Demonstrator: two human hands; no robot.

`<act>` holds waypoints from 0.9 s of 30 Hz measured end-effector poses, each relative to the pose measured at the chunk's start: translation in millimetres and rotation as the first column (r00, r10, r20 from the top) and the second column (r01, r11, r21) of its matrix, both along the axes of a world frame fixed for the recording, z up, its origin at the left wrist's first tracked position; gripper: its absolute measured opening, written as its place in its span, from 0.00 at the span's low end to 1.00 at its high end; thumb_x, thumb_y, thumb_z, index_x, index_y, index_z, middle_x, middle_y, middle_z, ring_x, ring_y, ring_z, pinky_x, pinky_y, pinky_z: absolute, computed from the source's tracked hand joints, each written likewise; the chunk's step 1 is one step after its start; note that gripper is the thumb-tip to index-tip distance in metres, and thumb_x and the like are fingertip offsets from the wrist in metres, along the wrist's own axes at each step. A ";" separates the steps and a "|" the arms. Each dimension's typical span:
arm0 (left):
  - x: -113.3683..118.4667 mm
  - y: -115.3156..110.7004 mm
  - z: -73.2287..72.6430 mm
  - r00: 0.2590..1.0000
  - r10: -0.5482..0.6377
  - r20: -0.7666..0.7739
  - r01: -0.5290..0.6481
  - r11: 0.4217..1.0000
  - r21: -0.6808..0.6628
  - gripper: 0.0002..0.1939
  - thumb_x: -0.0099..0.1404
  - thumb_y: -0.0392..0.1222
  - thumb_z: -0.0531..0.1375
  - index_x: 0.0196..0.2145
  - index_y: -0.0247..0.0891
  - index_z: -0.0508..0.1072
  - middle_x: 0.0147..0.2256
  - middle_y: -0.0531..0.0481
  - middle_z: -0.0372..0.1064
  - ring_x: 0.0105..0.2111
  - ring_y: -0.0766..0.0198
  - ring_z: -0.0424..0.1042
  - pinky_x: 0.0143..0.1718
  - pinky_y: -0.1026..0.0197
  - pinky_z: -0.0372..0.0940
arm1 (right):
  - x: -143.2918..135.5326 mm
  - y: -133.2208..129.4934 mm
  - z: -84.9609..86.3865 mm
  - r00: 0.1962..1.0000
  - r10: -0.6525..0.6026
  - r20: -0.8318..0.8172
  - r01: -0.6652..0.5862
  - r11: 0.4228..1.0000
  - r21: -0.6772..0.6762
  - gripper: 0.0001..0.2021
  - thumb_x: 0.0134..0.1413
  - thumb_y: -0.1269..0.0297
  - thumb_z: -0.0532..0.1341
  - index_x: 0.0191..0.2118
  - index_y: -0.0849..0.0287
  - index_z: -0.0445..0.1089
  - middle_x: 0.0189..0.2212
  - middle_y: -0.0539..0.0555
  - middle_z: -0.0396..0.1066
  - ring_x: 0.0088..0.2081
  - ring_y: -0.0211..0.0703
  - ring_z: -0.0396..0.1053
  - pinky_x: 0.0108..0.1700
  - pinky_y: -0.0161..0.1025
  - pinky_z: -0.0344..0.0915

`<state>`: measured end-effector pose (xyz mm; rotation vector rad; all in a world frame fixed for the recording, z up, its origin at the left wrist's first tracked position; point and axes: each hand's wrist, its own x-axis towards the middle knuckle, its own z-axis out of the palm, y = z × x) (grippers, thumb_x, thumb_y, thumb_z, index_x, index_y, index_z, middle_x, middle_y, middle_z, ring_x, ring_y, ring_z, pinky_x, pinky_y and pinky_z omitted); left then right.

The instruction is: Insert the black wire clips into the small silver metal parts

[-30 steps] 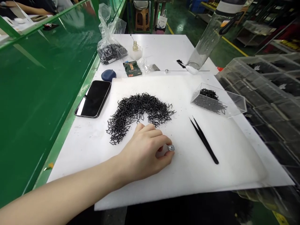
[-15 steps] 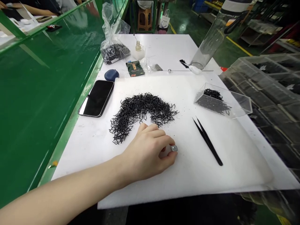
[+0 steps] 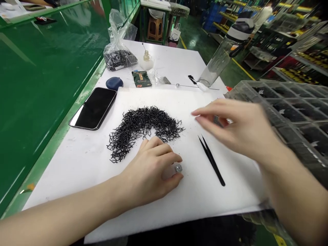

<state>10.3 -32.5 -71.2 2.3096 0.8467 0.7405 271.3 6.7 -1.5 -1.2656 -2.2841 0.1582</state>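
Observation:
My left hand (image 3: 153,171) rests on the white sheet (image 3: 189,201). Its thumb and index finger stand apart on either side of a small grey metal block (image 3: 178,168), with narrow gaps showing. Just beyond the knuckles lies a curved heap of short black forked pieces (image 3: 143,121). My right hand (image 3: 235,124), blurred by motion, is over the right part of the sheet. A slight gap separates its thumb and index tips, and nothing shows between them. Black tweezers (image 3: 212,161) lie below it, points away from me. This hand largely hides the clear box of black pieces.
A phone (image 3: 93,108) and a blue rounded case (image 3: 114,83) lie left of the heap. Behind are a plastic bag of black pieces (image 3: 119,59), a small bottle (image 3: 146,59), a green packet (image 3: 141,79) and a tall clear bottle (image 3: 215,68). Compartment trays (image 3: 297,102) border the right side.
My right hand has come in from the right. The left thumb and index finger have parted slightly around the metal block. The whole view has shifted, so the table items appear farther left.

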 end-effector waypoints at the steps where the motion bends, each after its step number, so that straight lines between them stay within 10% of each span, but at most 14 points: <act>1: -0.5 0.0 -0.2 1.000 0.000 0.003 0.000 1.000 -0.002 0.08 0.71 0.41 0.67 0.46 0.41 0.83 0.40 0.48 0.81 0.45 0.51 0.68 0.45 0.48 0.58 | 0.1 4.9 -7.4 1.000 0.012 0.018 -0.012 1.000 0.007 0.10 0.72 0.56 0.65 0.49 0.56 0.78 0.46 0.55 0.80 0.42 0.43 0.78 0.47 0.46 0.78; 9: 0.8 -1.6 1.0 1.000 0.014 -0.010 -0.014 1.000 -0.026 0.03 0.72 0.39 0.67 0.42 0.42 0.83 0.38 0.50 0.79 0.44 0.52 0.67 0.46 0.47 0.59 | 5.2 24.0 -55.2 0.997 0.079 0.007 -0.079 0.997 0.012 0.05 0.66 0.66 0.69 0.42 0.51 0.85 0.31 0.53 0.78 0.35 0.48 0.74 0.38 0.46 0.70; 27: 2.3 -0.3 6.1 0.999 0.041 0.033 -0.041 0.999 -0.008 0.05 0.72 0.36 0.66 0.42 0.41 0.83 0.36 0.52 0.79 0.41 0.56 0.67 0.47 0.50 0.64 | -3.1 24.4 -49.0 0.990 0.070 -0.125 -0.087 0.986 -0.142 0.08 0.60 0.74 0.66 0.35 0.51 0.77 0.30 0.49 0.75 0.36 0.45 0.73 0.42 0.44 0.70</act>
